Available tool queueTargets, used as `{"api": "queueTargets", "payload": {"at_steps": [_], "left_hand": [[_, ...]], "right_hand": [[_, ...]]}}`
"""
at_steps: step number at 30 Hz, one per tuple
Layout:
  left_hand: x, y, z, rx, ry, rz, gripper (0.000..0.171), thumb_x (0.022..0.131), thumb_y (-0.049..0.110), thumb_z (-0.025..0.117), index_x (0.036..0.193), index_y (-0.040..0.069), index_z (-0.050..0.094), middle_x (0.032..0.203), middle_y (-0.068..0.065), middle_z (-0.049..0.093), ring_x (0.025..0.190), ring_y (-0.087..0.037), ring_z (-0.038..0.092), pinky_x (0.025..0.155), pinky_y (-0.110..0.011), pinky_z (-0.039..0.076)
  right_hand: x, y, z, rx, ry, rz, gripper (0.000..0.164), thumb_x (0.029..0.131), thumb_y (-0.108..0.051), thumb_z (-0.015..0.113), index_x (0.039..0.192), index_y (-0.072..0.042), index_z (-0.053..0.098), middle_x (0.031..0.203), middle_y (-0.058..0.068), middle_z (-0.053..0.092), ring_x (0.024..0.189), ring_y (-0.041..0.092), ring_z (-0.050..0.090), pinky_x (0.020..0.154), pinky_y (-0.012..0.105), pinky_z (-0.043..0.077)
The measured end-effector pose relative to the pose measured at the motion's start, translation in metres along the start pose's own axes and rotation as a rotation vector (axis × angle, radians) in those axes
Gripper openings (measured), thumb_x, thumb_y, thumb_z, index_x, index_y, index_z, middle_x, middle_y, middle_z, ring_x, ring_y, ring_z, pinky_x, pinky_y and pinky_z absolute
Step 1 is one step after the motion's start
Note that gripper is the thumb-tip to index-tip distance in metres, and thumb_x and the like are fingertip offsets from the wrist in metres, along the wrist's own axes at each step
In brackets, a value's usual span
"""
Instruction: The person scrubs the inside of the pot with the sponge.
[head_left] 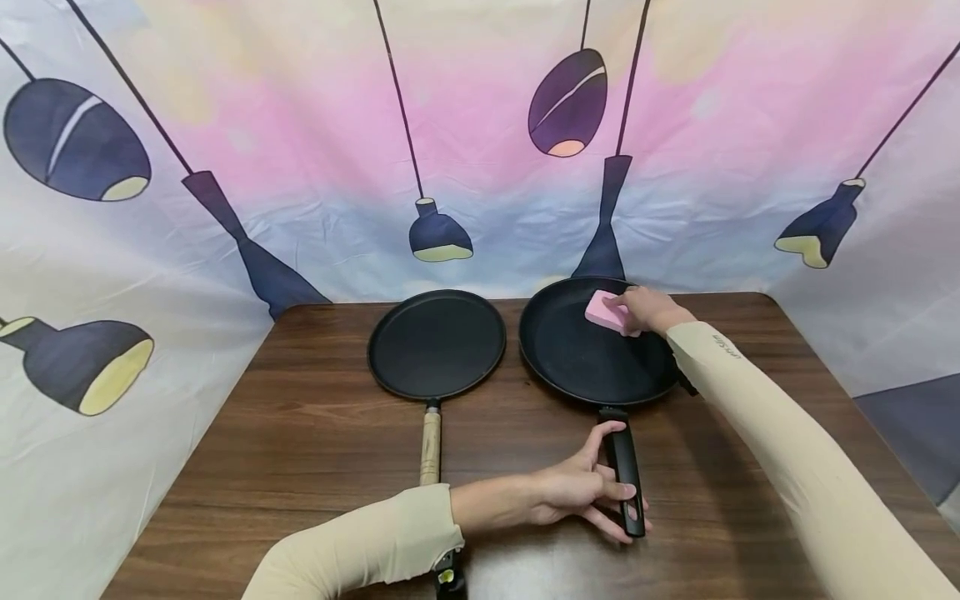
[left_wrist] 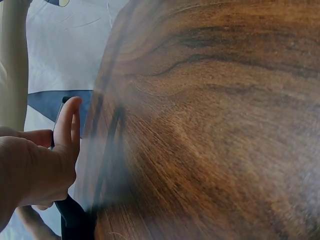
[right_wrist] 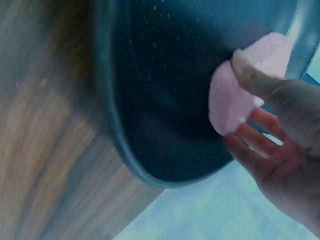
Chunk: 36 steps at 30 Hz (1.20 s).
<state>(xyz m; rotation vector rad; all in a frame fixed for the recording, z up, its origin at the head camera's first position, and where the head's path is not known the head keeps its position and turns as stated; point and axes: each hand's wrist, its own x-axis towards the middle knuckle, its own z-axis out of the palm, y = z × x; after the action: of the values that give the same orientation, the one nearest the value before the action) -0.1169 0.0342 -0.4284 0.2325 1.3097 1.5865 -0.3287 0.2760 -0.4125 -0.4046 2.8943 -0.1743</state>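
A black frying pan [head_left: 570,358] is at the right of the table, its black handle [head_left: 622,458] pointing toward me. My left hand [head_left: 577,492] grips that handle, thumb on one side and fingers around and beneath it. In the left wrist view the left hand [left_wrist: 42,165] shows at the left edge with part of the dark handle. My right hand [head_left: 648,310] pinches a pink sponge [head_left: 606,312] over the pan's far inner surface. Close up in the right wrist view, the sponge [right_wrist: 232,97] bends between thumb and fingers, and small droplets or specks dot the pan [right_wrist: 165,65].
To the left lies a flat black pan [head_left: 437,343] with a light wooden handle [head_left: 431,446]. Both pans are on a brown wooden table [head_left: 300,450]. Behind the table's back edge hangs a cloth backdrop [head_left: 480,150] printed with lamps. A small dark part [head_left: 687,385] juts out by the frying pan's right rim.
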Motion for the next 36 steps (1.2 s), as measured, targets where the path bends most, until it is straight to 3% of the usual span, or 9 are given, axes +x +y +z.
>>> {"api": "queueTargets", "payload": {"at_steps": [6,8,12,15,18,22,29,36], "left_hand": [[0.0,0.002,0.001,-0.004,0.008,0.001,0.069,0.104,-0.002,0.053,0.145,0.043,0.021,0.113,-0.026,0.069,0.116,-0.054,0.064,0.092,-0.063,0.057],[-0.001,0.003,0.0,-0.004,0.013,0.003,0.069,0.104,-0.002,0.053,0.146,0.042,0.02,0.112,-0.025,0.069,0.116,-0.053,0.064,0.092,-0.063,0.058],[-0.003,0.006,-0.003,0.0,0.036,0.017,0.069,0.104,-0.001,0.053,0.147,0.041,0.018,0.116,-0.029,0.069,0.115,-0.053,0.065,0.091,-0.063,0.058],[-0.003,0.008,-0.005,0.005,0.048,0.024,0.07,0.104,-0.001,0.052,0.148,0.04,0.018,0.118,-0.032,0.068,0.114,-0.053,0.066,0.091,-0.063,0.058],[-0.001,0.009,-0.005,0.01,0.046,0.022,0.07,0.104,-0.001,0.053,0.148,0.04,0.017,0.118,-0.032,0.068,0.114,-0.053,0.066,0.09,-0.063,0.058],[0.001,0.008,-0.005,0.007,0.049,0.016,0.069,0.104,-0.001,0.053,0.147,0.041,0.018,0.117,-0.03,0.069,0.114,-0.052,0.066,0.091,-0.063,0.058],[0.002,0.004,-0.005,-0.008,0.026,-0.011,0.069,0.104,0.001,0.055,0.146,0.043,0.021,0.113,-0.024,0.071,0.114,-0.05,0.067,0.092,-0.062,0.058],[0.002,0.002,-0.001,-0.038,0.006,-0.019,0.072,0.103,-0.001,0.055,0.148,0.044,0.021,0.115,-0.025,0.069,0.116,-0.05,0.066,0.095,-0.064,0.056]], "right_hand": [[-0.014,-0.005,-0.009,0.019,-0.105,0.006,0.069,0.082,-0.007,0.083,0.145,-0.006,0.056,0.108,0.021,0.068,0.09,0.03,0.058,0.082,0.041,0.052],[-0.025,-0.008,-0.012,0.016,-0.134,-0.046,0.069,0.081,-0.005,0.084,0.144,-0.007,0.057,0.101,0.018,0.069,0.083,0.025,0.056,0.075,0.036,0.051],[-0.047,-0.017,-0.016,0.031,-0.18,-0.183,0.065,0.079,0.0,0.084,0.14,-0.008,0.062,0.112,0.022,0.071,0.074,0.019,0.055,0.065,0.029,0.05],[-0.056,-0.026,-0.016,0.027,-0.191,-0.269,0.061,0.08,0.0,0.084,0.137,-0.009,0.065,0.125,0.024,0.068,0.08,0.015,0.061,0.069,0.03,0.057],[-0.061,-0.034,-0.014,0.033,-0.198,-0.306,0.059,0.082,0.002,0.082,0.138,-0.009,0.065,0.123,0.021,0.068,0.078,0.011,0.068,0.077,0.032,0.062],[-0.062,-0.038,-0.01,0.03,-0.181,-0.297,0.059,0.082,0.005,0.081,0.137,-0.01,0.066,0.121,0.019,0.069,0.076,0.01,0.068,0.08,0.034,0.062],[-0.069,-0.035,-0.005,0.052,-0.165,-0.285,0.057,0.081,0.006,0.081,0.134,-0.009,0.068,0.124,0.02,0.069,0.098,0.022,0.069,0.084,0.039,0.063],[-0.058,-0.022,-0.003,0.032,-0.105,-0.274,0.059,0.077,0.003,0.085,0.132,-0.011,0.069,0.116,0.021,0.069,0.083,0.02,0.057,0.07,0.03,0.053]]}}
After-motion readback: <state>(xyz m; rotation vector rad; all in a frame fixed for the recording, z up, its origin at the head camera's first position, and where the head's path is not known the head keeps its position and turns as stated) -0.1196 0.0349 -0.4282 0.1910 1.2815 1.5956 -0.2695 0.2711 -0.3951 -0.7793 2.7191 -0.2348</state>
